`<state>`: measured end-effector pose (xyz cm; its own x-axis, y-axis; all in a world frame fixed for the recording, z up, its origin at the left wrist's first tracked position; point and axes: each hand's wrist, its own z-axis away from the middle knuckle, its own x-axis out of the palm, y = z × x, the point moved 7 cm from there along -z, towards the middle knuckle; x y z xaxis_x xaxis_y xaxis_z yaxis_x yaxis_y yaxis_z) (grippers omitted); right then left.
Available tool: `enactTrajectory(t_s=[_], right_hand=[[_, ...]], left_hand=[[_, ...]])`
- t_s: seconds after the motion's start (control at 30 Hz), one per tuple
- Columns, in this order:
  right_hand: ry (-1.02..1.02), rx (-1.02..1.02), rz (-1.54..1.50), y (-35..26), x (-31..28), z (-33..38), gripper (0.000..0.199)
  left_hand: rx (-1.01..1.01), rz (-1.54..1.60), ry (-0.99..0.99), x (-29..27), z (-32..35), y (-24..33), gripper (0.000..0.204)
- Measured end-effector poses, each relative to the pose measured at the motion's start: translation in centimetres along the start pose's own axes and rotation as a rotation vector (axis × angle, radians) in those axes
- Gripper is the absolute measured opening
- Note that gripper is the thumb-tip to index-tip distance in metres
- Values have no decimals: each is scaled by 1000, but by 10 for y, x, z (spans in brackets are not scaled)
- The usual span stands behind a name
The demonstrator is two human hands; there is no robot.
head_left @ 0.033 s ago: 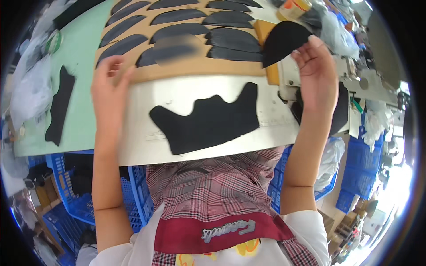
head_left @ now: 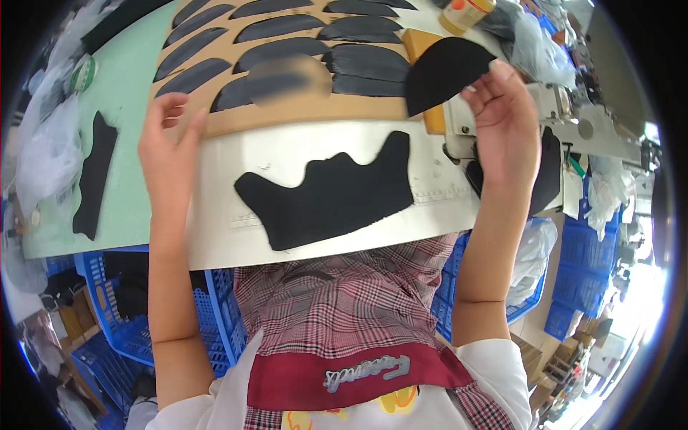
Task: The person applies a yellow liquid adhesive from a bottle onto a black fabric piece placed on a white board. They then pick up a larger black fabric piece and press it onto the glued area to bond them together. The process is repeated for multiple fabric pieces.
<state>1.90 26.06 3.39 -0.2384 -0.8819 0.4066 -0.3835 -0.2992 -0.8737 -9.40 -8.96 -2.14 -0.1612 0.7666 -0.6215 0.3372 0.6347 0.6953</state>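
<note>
The right hand pinches a black piece while the open left hand presses the cardboard's left edge.

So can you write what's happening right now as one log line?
left hand: on edge of brown board | right hand: holds black curved piece | big black cutout: flat on white sheet

Single head cam, fisheye, looking steeply down from above the person's own chest. Forearms enter from the lower edge; left hand and right hand sit mid-frame, close to the lens. Table fills the upper half, tilted, edges bowed by distortion. Crates on the floor show at lower left and right. No second view, so no overlap.
</note>
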Motion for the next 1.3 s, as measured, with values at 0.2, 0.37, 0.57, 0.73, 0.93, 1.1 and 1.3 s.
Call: enactTrajectory(t_s=[0.2,0.37,0.57,0.73,0.93,1.1,1.3], right_hand=[[2,203,-234,16,20,47,18],[64,210,-233,20,18,61,17],[82,183,-180,31,9,70,20],[58,296,-34,62,8,73,21],[10,378,194,73,19,79,25],[-23,292,363,55,11,93,20],[-92,305,545,55,6,106,11]], left_hand=[[-205,889,-597,68,66,67,36],[-505,1201,-785,102,124,92,29],[-416,1034,-550,84,119,79,11],[-114,627,-481,46,98,78,8],[66,415,-319,20,93,76,8],[-40,425,-344,20,112,74,16],[-78,345,-337,26,132,67,33]])
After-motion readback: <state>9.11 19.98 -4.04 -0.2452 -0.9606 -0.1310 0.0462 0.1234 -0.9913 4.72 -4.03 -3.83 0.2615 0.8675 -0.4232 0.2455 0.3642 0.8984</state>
